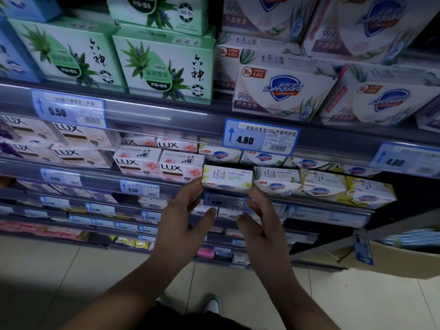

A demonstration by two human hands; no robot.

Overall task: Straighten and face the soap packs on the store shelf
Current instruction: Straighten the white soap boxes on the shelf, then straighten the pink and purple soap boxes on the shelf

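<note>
A white and yellow-green Safeguard soap pack (226,178) lies at the front edge of the middle shelf, between pink Lux packs (181,168) on its left and more Safeguard packs (276,183) on its right. My left hand (184,215) has its fingertips against the pack's lower left corner. My right hand (262,217) touches its lower right corner. Both hands have their fingers spread and neither is closed around the pack. The Safeguard packs further right (321,186) lie tilted and uneven.
The shelf above carries green aloe soap boxes (166,67) and large white Safeguard boxes (281,89), some leaning. Price tags (260,136) run along the shelf rails. Lower shelves hold more small packs. A cardboard box (392,256) sits at the right on the tiled floor.
</note>
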